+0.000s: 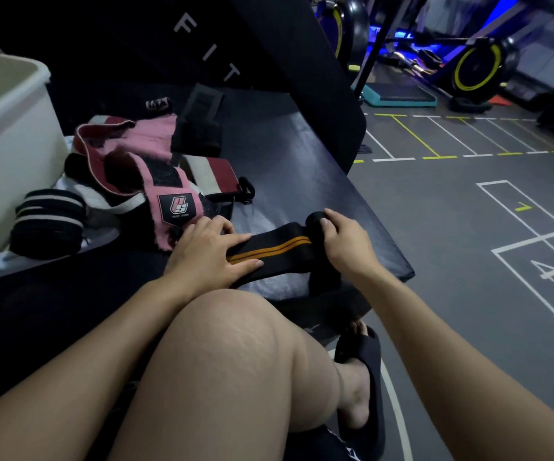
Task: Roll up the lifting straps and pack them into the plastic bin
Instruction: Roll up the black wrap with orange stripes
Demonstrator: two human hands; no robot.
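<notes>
A black strap with two orange stripes (279, 249) lies flat on the dark padded bench (302, 168). My left hand (209, 251) presses it down with flat fingers at its near end. My right hand (343, 242) grips the rolled-up far end of the strap, fingers curled round the roll. A pile of loose straps lies further left: a pink one with a logo patch (172, 201), a maroon and white one (214, 176), a black one (199, 128). A rolled black and white striped strap (48, 222) sits beside the white plastic bin (6, 154).
The bench's padded backrest (269, 44) rises behind the pile. My bare knee (235, 361) is in front of the bench and my foot in a black slide (362, 380) is on the floor. Grey marked gym floor (468, 227) lies right, exercise bikes (475, 68) beyond.
</notes>
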